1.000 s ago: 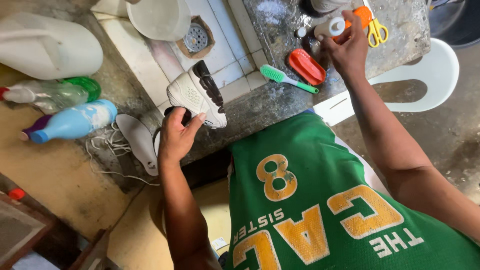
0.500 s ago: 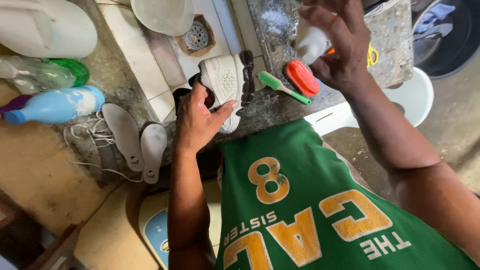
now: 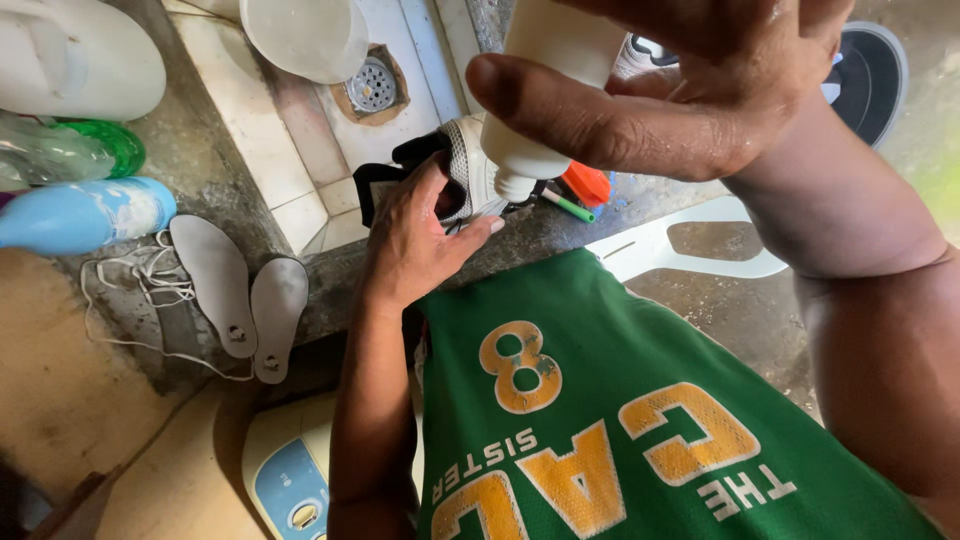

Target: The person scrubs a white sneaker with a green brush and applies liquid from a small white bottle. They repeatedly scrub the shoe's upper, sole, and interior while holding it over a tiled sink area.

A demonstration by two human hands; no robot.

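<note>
Head view is showing the right hand (image 3: pixel 690 90) wrapping tightly around a white plastic squeeze bottle (image 3: pixel 548 90), nozzle tilting down above a white mesh sneaker with black trim (image 3: pixel 462 170); its contents are not showing; the left hand (image 3: pixel 420 235) is gripping that sneaker at the tiled sink's edge (image 3: pixel 300 215); two grey insoles (image 3: pixel 240 300) are lying beside white laces (image 3: pixel 140 275); a light blue bottle (image 3: pixel 80 215) is resting on its side nearby.

A white bottle (image 3: pixel 545 90) is held tipped, its nozzle pointed down toward six o'clock, just above a white shoe (image 3: pixel 462 170) with black trim. The shoe is gripped on its side at the sink's edge, at seven o'clock from the bottle.
</note>
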